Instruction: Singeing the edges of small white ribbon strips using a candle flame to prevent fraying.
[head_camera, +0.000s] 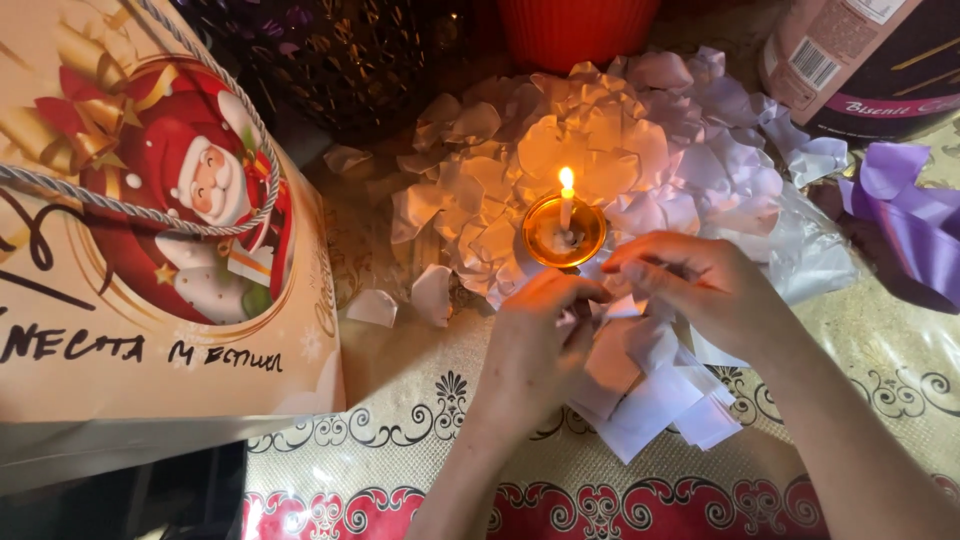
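Observation:
Both my hands meet just in front of a lit candle (566, 205) that stands in a small amber glass dish (564, 234). My left hand (535, 335) and my right hand (695, 285) pinch the same small white ribbon piece (612, 305) between their fingertips, close to the flame. Under my hands lies a stack of cut white ribbon squares (655, 400). Around the dish spreads a heap of finished white ribbon petals (560, 140).
A large gift bag with a festive figure and rope handles (150, 230) stands at left. A red tub (575, 28) and a dark round tin (865, 60) sit at the back. Lilac ribbon (915, 215) lies at right. Loose petals (405, 300) rest on the patterned tablecloth (400, 420).

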